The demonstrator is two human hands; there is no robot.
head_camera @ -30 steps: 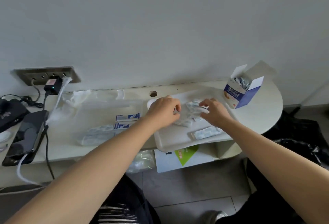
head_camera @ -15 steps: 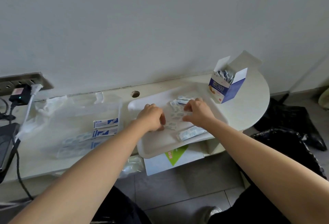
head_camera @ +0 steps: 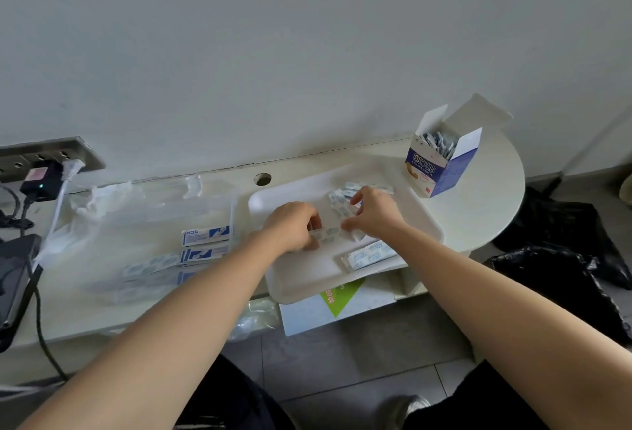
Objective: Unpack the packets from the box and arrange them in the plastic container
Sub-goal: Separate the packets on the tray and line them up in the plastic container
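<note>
Both hands worked over the shallow white plastic tray (head_camera: 301,279) lying on the pale rounded bench (head_camera: 492,210), its near edge overhanging the front. The left hand (head_camera: 292,224) had its fingers curled onto a strip of small white-and-blue packets (head_camera: 326,236), and the right hand (head_camera: 374,212) pinched the strip's other end between thumb and fingers. More loose packets lay at the hands' twelve o'clock, and a small stack of packets (head_camera: 371,255) sat at the right hand's six o'clock near the tray's front rim. The open blue-and-white cardboard box (head_camera: 441,166), packets showing inside, stood upright on the bench at the tray's two o'clock, just beside it. At nine o'clock lay a clear plastic bag (head_camera: 143,217).
</note>
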